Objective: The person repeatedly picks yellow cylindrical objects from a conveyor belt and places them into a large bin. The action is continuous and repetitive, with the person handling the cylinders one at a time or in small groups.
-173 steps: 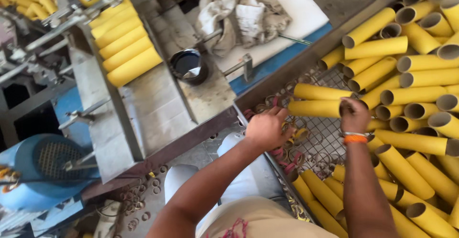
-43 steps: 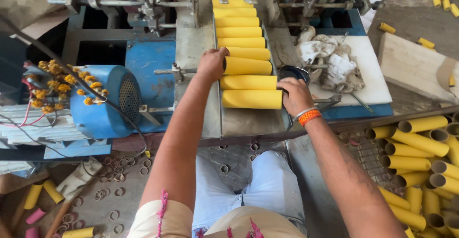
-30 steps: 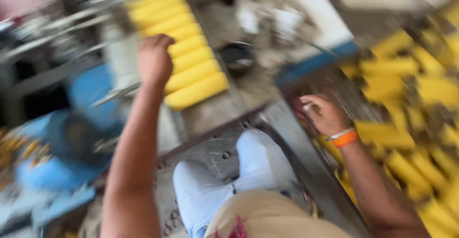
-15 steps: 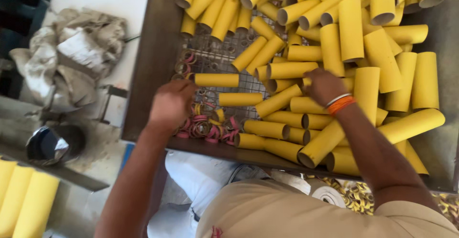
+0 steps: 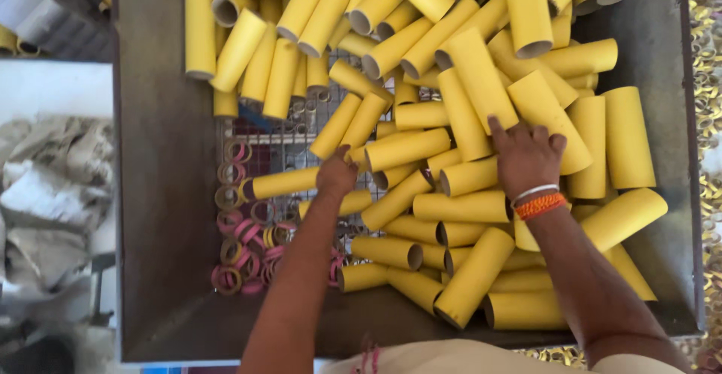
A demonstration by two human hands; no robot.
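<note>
Yellow cardboard tubes [image 5: 451, 103] lie heaped every which way in a grey metal bin [image 5: 162, 156], most of them toward its far and right sides, with a wire mesh panel [image 5: 289, 145] showing through where the heap thins. The left hand [image 5: 336, 175] rests on one tube [image 5: 282, 184] that lies across the mesh; its fingers are curled down over the tube's end, though from above it is hard to tell whether they actually grip it. The right hand [image 5: 526, 160], with a white and an orange band [image 5: 538, 201] at the wrist, lies palm down with fingers spread on the pile, touching a slanting tube [image 5: 549, 118] and the end of another tube [image 5: 470, 176] just beside it. Near the left forearm, small pink and yellowish rings [image 5: 244, 246] are scattered over the mesh and the bin floor. Left of the bin, crumpled grey-white rags [image 5: 45, 193] sit on a pale worktop [image 5: 53, 88].
</note>
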